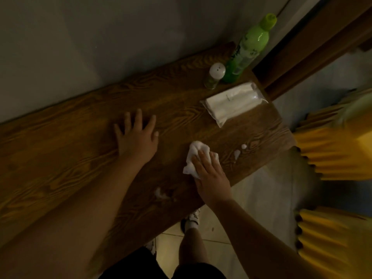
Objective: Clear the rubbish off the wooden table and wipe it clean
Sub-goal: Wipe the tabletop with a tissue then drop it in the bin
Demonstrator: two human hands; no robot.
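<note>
Fingers of right hand [209,168] lying straight, pressing white tissue [193,158] onto wooden table [60,150] near its front edge, left hand [136,137] resting spread flat, green bottle [247,49] label unreadable.

Probably a home: tiled floor [237,256], yellow curtain [334,156].

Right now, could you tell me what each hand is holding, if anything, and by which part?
The right hand presses the crumpled white tissue under its fingers, covering its near side. The left hand holds nothing, flat on the wooden table.
</note>
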